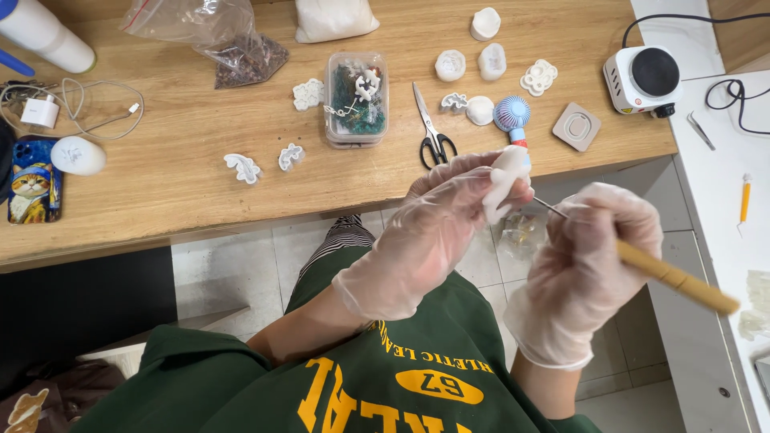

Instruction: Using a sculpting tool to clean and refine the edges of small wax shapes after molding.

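Head view, looking down over the lap and the edge of a wooden tabletop (184, 184). The left hand (425, 232), in a thin clear glove, keeps a clenched grip on a small white moulded piece (504, 183), pinched between thumb and fingertips just below the tabletop's near edge. The right hand (585, 273), also gloved, has its grip closed around a wooden-handled tool (674, 278); the handle runs out behind the grip toward the lower right, while the thin metal tip (549, 208) extends from the front of the grip and meets the white piece at its lower side. The two grips sit close together, the piece between them and slightly above the right one.

Directly beyond the left grip, on the tabletop, stand a small blue-and-white handheld fan (512, 115) and black-handled scissors (431, 132). Farther beyond lie several white moulded shapes (481, 110) and a clear plastic box (356, 99) of small dark and white parts. Well beyond the right grip sits a small white hot plate (646, 76) with a black cord. Far off to the side of the left grip lie a phone in a cat-picture case (32, 184) and a white charger with cable (42, 112).
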